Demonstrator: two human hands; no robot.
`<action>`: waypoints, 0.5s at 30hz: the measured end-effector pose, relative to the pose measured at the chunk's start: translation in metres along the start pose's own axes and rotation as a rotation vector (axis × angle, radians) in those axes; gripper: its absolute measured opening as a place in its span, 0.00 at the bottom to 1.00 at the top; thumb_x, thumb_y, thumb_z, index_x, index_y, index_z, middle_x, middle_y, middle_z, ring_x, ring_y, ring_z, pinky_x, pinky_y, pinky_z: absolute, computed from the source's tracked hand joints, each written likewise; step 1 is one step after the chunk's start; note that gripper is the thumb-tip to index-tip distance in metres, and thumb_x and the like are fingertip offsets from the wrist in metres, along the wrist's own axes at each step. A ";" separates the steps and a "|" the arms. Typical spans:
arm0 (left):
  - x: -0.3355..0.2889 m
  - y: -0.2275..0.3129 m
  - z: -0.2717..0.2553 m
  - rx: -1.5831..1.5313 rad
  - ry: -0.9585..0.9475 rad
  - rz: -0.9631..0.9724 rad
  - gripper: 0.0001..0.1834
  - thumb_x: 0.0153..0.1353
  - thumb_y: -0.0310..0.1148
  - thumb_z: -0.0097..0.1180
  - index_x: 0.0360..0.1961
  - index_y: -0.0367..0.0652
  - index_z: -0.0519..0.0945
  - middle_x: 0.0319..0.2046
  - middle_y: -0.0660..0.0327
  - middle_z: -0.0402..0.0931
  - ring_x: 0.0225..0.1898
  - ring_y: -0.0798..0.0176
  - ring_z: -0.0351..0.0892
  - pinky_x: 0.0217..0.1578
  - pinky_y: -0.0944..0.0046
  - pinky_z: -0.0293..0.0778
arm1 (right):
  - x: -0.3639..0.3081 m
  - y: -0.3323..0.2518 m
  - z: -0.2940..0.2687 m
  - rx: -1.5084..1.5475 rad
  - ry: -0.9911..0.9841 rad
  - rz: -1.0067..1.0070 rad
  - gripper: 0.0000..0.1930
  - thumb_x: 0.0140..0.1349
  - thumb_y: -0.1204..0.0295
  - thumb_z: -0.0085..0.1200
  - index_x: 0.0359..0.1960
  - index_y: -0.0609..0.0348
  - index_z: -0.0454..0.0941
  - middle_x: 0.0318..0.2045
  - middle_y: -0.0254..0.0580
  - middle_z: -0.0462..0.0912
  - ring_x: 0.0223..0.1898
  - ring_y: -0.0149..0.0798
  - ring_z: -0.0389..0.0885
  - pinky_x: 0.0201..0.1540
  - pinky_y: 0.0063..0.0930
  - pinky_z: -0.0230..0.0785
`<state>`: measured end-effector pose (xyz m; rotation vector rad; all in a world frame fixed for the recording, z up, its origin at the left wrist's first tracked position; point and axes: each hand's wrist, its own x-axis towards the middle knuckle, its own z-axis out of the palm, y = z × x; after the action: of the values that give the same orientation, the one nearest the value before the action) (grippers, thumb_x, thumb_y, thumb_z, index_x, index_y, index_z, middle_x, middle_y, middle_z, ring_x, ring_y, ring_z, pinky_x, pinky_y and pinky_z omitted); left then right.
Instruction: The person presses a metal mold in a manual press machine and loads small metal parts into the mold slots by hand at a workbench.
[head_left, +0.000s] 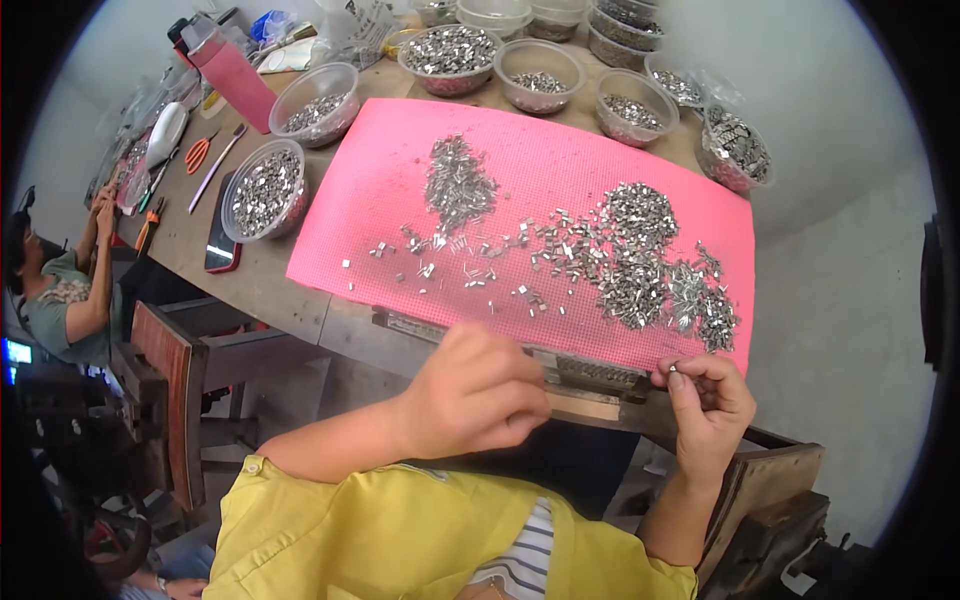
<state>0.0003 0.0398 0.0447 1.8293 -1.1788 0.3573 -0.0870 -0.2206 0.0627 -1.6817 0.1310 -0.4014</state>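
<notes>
My left hand point(478, 392) is curled closed, slightly blurred, just off the near edge of a pink textured mat point(380, 180). Whether anything sits inside its fingers is hidden. At the mat's near right corner my right hand point(712, 408) pinches a small shiny metal piece point(673, 369) between thumb and forefinger. Between the hands, a long narrow metal holder point(600, 373) runs along the table edge, its top ridged or lined with small parts. Loose metal pieces point(636, 255) lie heaped on the mat's right half. A pile of thin metal pins point(458, 185) is farther left.
Clear tubs of metal parts point(268, 190) point(450, 55) ring the mat's left and far sides. On the left are a phone point(223, 235), orange-handled scissors point(200, 150) and a pink bottle point(232, 75). Another person point(75, 275) sits far left. A wooden chair point(170, 390) stands nearer.
</notes>
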 end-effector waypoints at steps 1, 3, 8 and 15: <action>-0.001 0.000 0.000 -0.012 -0.009 0.020 0.14 0.45 0.27 0.73 0.34 0.48 0.83 0.39 0.66 0.79 0.39 0.61 0.79 0.41 0.59 0.68 | 0.000 0.001 0.001 -0.003 -0.002 -0.005 0.07 0.65 0.89 0.56 0.43 0.69 0.80 0.37 0.46 0.87 0.39 0.35 0.88 0.47 0.27 0.82; -0.002 0.001 0.002 -0.012 -0.008 0.036 0.14 0.45 0.27 0.73 0.34 0.48 0.83 0.39 0.65 0.79 0.39 0.61 0.79 0.41 0.59 0.69 | -0.001 0.000 0.002 -0.004 0.000 -0.015 0.07 0.65 0.89 0.56 0.43 0.69 0.80 0.38 0.46 0.87 0.39 0.34 0.88 0.47 0.27 0.82; -0.002 0.003 0.002 -0.015 -0.017 0.049 0.14 0.47 0.27 0.73 0.35 0.47 0.83 0.41 0.64 0.80 0.38 0.61 0.79 0.42 0.60 0.69 | -0.003 -0.001 0.002 -0.033 -0.006 0.039 0.04 0.69 0.84 0.55 0.43 0.67 0.77 0.39 0.44 0.87 0.40 0.33 0.86 0.49 0.27 0.80; -0.005 0.001 0.000 -0.168 -0.074 -0.158 0.12 0.54 0.24 0.69 0.40 0.44 0.82 0.46 0.58 0.81 0.46 0.53 0.81 0.48 0.56 0.73 | -0.003 0.003 -0.001 -0.108 -0.010 0.000 0.04 0.72 0.82 0.55 0.45 0.67 0.77 0.39 0.41 0.85 0.42 0.32 0.85 0.50 0.28 0.79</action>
<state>-0.0032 0.0423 0.0417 1.7862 -1.0720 0.0987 -0.0903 -0.2212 0.0594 -1.7899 0.1479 -0.3914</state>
